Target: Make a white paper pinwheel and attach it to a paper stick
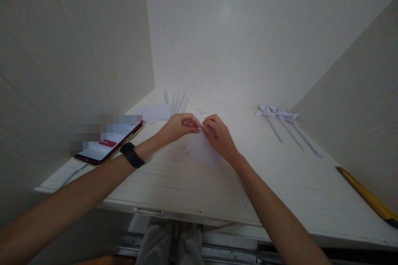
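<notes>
A white piece of paper [203, 151] with what look like slits in it hangs below my hands, just above the table. My left hand [183, 125], with a black band on its wrist, pinches the paper's top edge between thumb and fingers. Right beside it, my right hand [219, 134] is closed on the same corner, and the fingertips of both nearly meet. Behind the hands lie a few tiny pin-like pieces [201, 112], too small to make out well. The fingers partly hide the top of the paper.
Paper pinwheels [275, 112] on rolled sticks lie at the back right. White paper sheets [152, 113] and several thin paper sticks [176, 102] are at the back left. A phone [108, 143] rests at the left. A yellow and black tool [367, 194] lies along the right wall.
</notes>
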`<action>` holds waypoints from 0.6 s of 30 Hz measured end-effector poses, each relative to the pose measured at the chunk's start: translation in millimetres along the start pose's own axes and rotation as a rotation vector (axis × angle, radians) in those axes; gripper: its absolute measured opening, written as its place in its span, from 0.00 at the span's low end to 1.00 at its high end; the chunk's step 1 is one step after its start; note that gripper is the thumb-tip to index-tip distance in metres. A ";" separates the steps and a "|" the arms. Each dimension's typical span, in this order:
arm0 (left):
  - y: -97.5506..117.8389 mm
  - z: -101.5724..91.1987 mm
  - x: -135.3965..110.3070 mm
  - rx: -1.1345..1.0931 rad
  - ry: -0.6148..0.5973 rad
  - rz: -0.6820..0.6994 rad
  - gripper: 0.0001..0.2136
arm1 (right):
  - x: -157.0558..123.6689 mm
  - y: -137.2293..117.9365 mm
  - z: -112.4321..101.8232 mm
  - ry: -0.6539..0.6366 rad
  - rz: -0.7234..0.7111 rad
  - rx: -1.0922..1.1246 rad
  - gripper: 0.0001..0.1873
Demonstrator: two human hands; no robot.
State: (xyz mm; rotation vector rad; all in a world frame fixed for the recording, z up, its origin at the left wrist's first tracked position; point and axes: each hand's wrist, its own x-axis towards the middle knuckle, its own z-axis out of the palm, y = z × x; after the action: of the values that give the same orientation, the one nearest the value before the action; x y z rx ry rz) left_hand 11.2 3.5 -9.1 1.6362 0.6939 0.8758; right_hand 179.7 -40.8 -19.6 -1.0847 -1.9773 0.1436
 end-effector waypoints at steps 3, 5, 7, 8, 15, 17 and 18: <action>1.5 -0.2 -0.4 0.014 0.010 -0.009 0.12 | 0.1 0.2 0.1 0.005 0.002 0.002 0.08; 1.8 -0.6 -0.6 0.026 0.010 -0.011 0.11 | 0.0 0.3 0.2 0.005 0.001 -0.001 0.08; 1.7 -1.0 -0.7 0.037 0.008 -0.006 0.09 | -0.2 0.3 0.4 0.001 0.000 -0.005 0.08; 1.4 -1.2 -0.8 0.042 0.008 -0.004 0.09 | -0.3 0.3 0.5 -0.003 -0.001 -0.005 0.08; -0.5 -1.7 0.3 0.022 0.008 -0.012 0.08 | -0.5 -0.5 0.8 0.002 -0.013 0.000 0.08; -0.8 -1.7 0.7 0.020 0.014 -0.012 0.09 | -0.2 -1.1 0.2 0.009 -0.008 0.008 0.08; -1.0 -1.7 0.9 0.020 0.015 -0.012 0.09 | 0.0 -1.5 -0.2 0.012 -0.001 0.012 0.08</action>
State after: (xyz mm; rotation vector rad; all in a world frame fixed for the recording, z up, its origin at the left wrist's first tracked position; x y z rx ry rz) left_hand 10.2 5.4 -9.7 1.6429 0.7243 0.8757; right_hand 178.9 -41.9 -18.7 -1.0742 -1.9646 0.1477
